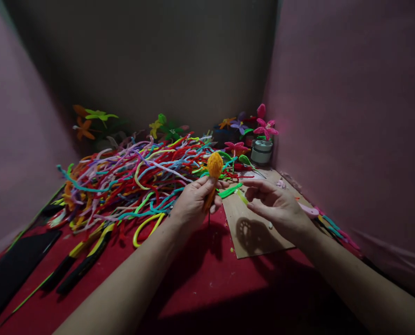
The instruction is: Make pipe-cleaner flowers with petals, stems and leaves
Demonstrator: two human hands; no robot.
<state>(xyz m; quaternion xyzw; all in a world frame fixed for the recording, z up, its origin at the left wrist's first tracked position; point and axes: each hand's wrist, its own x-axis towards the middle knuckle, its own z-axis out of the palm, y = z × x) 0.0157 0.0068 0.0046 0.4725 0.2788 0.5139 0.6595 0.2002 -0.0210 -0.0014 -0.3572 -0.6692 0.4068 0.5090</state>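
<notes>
Between the thumb and fingers of my left hand [195,200] is an orange pipe-cleaner flower bud [215,165], held upright. Its fuzzy stem runs down through my grip, and a thin dark wire sticks out below. To the right, my right hand [273,202] curls its fingers and thumb around a translucent yellow-green roll of tape [243,197], mostly hidden by the fingers. A ring-shaped shadow falls on the brown board [233,228] beneath. Behind the roll lies a green pipe-cleaner piece [231,190].
A big heap of colourful pipe cleaners [151,167] spreads over the red table cloth [200,284]. Yellow-black pliers [89,253], yellow-handled scissors [148,230] and a dark flat object [19,260] lie left. Finished flowers [266,128] stand behind, one in a pale pot [262,151].
</notes>
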